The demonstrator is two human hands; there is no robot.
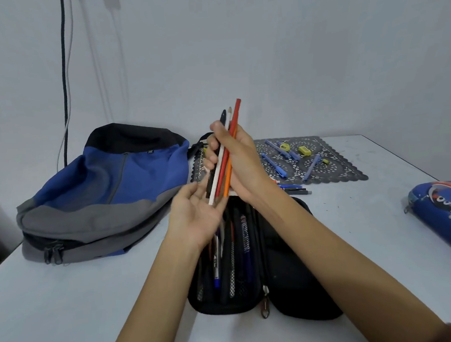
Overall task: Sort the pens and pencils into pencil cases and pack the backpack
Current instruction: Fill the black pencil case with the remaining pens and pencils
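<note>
My right hand (241,160) grips a bundle of pencils (224,155), red, orange, white and black, held upright and tilted above the table. My left hand (198,215) lies palm up with straight fingers under the bundle's lower tips. Below both hands a black pencil case (287,268) lies unzipped and spread flat, with several pens (217,262) tucked behind its mesh pocket. A blue, grey and black backpack (106,195) lies on its side at the left. A blue printed pencil case (446,216) rests shut at the right edge.
A dark lace placemat (333,168) at the back holds several blue pens (277,164) and yellow sharpeners or erasers (304,150). More pens (295,190) lie just in front of it. Cables (64,75) hang down the wall behind the backpack.
</note>
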